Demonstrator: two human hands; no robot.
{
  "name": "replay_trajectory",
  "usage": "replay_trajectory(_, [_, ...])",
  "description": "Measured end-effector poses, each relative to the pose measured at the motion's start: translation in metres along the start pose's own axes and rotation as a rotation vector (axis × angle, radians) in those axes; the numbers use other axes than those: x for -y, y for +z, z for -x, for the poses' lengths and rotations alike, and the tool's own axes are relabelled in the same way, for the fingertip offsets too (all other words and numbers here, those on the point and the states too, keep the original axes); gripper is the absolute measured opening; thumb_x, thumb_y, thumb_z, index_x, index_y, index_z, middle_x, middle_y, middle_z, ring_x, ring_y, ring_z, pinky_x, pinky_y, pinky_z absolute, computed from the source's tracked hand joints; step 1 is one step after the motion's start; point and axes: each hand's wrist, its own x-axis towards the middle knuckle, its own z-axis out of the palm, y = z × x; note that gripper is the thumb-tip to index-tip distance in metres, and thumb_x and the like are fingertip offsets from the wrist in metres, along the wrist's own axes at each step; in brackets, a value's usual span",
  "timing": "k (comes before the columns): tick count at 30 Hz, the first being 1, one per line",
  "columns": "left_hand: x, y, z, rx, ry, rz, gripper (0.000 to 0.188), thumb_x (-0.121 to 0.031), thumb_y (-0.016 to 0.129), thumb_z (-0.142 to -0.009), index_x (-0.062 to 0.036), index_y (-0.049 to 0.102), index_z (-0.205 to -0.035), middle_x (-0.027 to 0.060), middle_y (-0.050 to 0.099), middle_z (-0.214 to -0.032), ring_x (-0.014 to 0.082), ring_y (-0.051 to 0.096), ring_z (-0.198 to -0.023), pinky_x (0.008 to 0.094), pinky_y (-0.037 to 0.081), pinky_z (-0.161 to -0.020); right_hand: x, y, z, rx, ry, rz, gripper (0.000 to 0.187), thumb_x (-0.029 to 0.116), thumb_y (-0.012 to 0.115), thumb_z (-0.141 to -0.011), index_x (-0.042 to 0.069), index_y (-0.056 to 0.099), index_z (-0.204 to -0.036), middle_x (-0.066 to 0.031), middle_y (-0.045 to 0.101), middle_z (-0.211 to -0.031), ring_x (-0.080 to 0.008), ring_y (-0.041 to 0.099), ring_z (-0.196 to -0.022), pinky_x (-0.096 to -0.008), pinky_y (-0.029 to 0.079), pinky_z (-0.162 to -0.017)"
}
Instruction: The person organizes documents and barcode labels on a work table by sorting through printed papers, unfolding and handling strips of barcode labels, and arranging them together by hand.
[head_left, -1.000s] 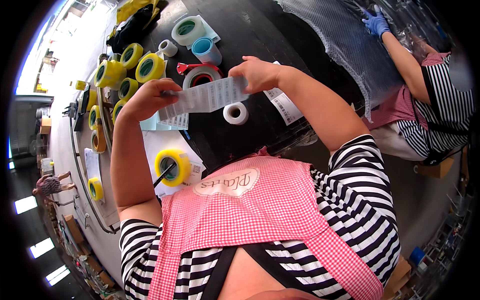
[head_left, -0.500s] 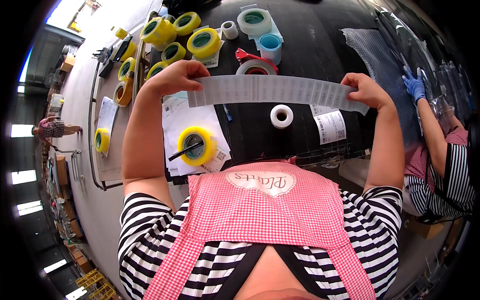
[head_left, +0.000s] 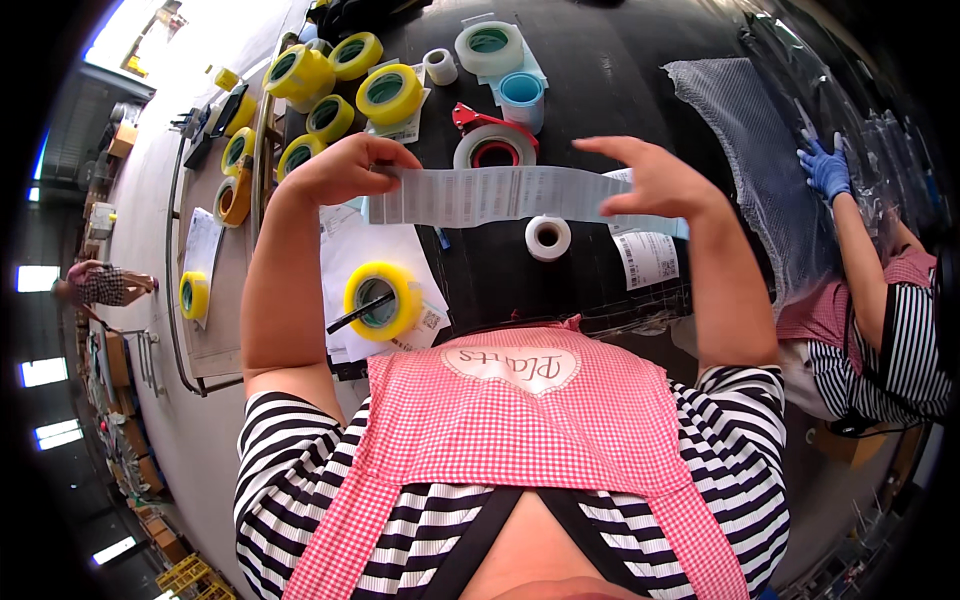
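A long whitish strip of printed labels [head_left: 480, 195] stretches across in front of me, above the black table. My left hand [head_left: 345, 172] pinches its left end between thumb and fingers. At the other end, my right hand [head_left: 660, 182] has thumb and forefinger spread apart, and the strip passes behind it. Just below the strip stands a small white roll [head_left: 548, 238] with a dark core. Nearer me on the left, a yellow tape roll [head_left: 408, 300] lies on white papers [head_left: 345, 250], with a black pen [head_left: 358, 313] resting in its hole.
Several yellow tape rolls [head_left: 390, 95] crowd the far left. Beyond the strip are a red tape dispenser [head_left: 470, 117], a blue roll [head_left: 522, 100] and a clear tape roll [head_left: 490, 50]. At right, a co-worker's blue-gloved hand [head_left: 826, 170] touches clear plastic beside grey bubble wrap [head_left: 735, 130].
My right hand has moved left along the strip and its fingers have opened from their pinch. My left hand keeps its hold. The whole view has shifted slightly.
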Motion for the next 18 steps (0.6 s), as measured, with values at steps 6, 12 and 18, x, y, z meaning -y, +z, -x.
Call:
replay_trajectory(6, [-0.003, -0.005, -0.007, -0.017, -0.018, -0.063, 0.029, 0.001, 0.062, -0.076, -0.0026, 0.067, -0.104, 0.0061, 0.067, -0.096, 0.0139, 0.060, -0.090, 0.0272, 0.047, -0.087, 0.029, 0.044, -0.069, 0.203, -0.033, -0.248, 0.032, 0.008, 0.070, -0.078, 0.002, 0.064, -0.109, -0.0129, 0.067, -0.100, -0.0232, 0.062, -0.094, -0.0326, 0.046, -0.090])
replay_trajectory(12, [-0.014, 0.015, -0.020, -0.058, 0.018, -0.297, 0.034, -0.010, 0.069, -0.078, -0.0037, 0.064, -0.111, 0.0106, 0.066, -0.106, 0.0230, 0.061, -0.099, 0.0335, 0.046, -0.092, 0.045, 0.042, -0.071, 0.233, -0.045, -0.378, 0.018, 0.010, 0.061, -0.084, 0.000, 0.066, -0.099, -0.0158, 0.066, -0.087, -0.0269, 0.061, -0.082, -0.0341, 0.046, -0.081])
replay_trajectory(18, [-0.042, 0.048, -0.064, 0.046, 0.376, -0.195, 0.021, -0.015, 0.069, -0.083, -0.0011, 0.063, -0.097, 0.0107, 0.064, -0.090, 0.0213, 0.059, -0.084, 0.0333, 0.046, -0.079, 0.051, 0.037, -0.068, 0.201, -0.112, -0.380, 0.018, 0.007, 0.057, -0.083, -0.001, 0.064, -0.097, -0.0115, 0.063, -0.082, -0.0172, 0.058, -0.077, -0.0314, 0.047, -0.078])
